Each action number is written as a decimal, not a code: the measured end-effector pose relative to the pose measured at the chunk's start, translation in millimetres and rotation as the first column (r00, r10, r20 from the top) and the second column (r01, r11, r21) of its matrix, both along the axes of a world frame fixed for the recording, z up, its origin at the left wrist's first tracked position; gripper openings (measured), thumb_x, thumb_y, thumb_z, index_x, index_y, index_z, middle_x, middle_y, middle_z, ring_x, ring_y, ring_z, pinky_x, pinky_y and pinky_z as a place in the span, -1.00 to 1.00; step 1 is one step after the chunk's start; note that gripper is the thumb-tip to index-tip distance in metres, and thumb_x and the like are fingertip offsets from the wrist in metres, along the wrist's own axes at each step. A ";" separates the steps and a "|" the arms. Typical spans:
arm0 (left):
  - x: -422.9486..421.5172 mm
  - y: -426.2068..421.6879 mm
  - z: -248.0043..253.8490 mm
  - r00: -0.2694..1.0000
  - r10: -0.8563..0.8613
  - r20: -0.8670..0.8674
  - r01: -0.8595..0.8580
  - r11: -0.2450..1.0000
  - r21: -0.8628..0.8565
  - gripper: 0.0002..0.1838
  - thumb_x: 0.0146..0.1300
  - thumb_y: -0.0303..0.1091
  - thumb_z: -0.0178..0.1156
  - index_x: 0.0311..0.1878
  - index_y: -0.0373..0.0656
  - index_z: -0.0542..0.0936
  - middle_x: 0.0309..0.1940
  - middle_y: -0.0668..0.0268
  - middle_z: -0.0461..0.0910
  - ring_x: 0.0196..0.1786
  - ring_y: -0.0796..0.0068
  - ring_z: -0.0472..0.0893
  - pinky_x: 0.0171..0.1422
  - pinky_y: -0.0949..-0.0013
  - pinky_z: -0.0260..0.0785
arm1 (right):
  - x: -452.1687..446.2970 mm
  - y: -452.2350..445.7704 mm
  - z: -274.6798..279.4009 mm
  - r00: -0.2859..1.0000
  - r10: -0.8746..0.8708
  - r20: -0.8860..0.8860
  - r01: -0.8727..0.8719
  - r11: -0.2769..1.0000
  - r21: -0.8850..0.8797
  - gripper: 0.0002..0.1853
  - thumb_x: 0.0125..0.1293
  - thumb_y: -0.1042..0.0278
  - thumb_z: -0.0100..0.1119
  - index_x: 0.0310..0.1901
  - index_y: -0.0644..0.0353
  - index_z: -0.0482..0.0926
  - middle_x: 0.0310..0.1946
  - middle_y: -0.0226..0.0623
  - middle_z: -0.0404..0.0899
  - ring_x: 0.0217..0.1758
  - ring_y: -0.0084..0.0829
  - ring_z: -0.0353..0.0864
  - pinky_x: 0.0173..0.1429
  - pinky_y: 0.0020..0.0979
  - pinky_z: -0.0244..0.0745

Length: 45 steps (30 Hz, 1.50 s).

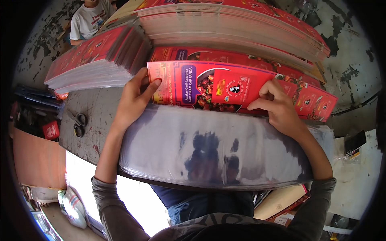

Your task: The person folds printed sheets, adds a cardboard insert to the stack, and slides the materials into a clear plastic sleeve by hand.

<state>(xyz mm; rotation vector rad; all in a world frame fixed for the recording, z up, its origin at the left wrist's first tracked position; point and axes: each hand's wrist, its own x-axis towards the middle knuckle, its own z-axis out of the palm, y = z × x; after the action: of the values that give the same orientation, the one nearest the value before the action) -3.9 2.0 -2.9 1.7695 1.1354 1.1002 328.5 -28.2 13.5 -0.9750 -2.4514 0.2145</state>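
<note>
A red printed sheet (201, 69) stands just beyond a stack of clear plastic sleeves (217, 146), on the side away from the body. Its long axis runs crosswise, left to right, roughly parallel to that of the sleeves, and its printed face tilts toward the wearer; whether its lower edge touches the stack cannot be told. The left hand (138, 94) is at the sheet's left end, while the right hand (277, 104) is farther along its length — the sheet appears to run on past it.

The left hand is nearly closed, pinching the end edge: the thumb lies on the front and the fingers go behind. The right hand is curled, thumb and bent forefinger close together against the printed face; whether they grip the sheet or only press on it is unclear.

Behind the sheet lie more red prints (245, 59), with a tall stack of prints (241, 30) beyond them. A 2nd stack, the left-hand pile (92, 68), sits past the left hand. Scissors (78, 122) rest on the scratched counter (86, 144) left of the sleeves, and another person (90, 22) is at the upper left.
</note>
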 end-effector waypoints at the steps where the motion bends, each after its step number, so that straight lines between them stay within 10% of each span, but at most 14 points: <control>1: 0.2 0.0 0.2 1.000 0.005 -0.008 -0.005 1.000 0.002 -0.75 0.30 -0.44 0.03 -0.02 -0.38 0.40 -0.20 0.22 0.59 -0.12 0.66 0.47 0.00 0.55 0.28 | 0.2 0.1 -0.6 1.000 0.000 0.000 0.000 1.000 0.001 -0.65 -0.25 0.80 0.03 -0.39 0.17 0.59 -0.40 -0.32 0.22 -0.26 -0.33 0.30 -0.22 -0.34 0.29; 45: 1.3 -1.8 0.8 1.000 0.024 0.010 -0.024 0.999 -0.024 -0.78 0.30 -0.47 0.02 -0.04 -0.37 0.40 -0.27 0.28 0.59 -0.18 0.71 0.46 -0.05 0.58 0.28 | 2.8 1.7 -1.1 0.999 0.030 -0.025 -0.031 0.999 -0.042 -0.62 -0.28 0.78 0.09 -0.35 0.16 0.57 -0.40 -0.32 0.27 -0.23 -0.30 0.31 -0.17 -0.34 0.30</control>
<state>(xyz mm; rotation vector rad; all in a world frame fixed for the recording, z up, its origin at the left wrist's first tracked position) -2.6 0.2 -2.1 1.7342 1.1618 1.1046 331.3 -26.5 12.4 -0.9479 -2.4497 0.2879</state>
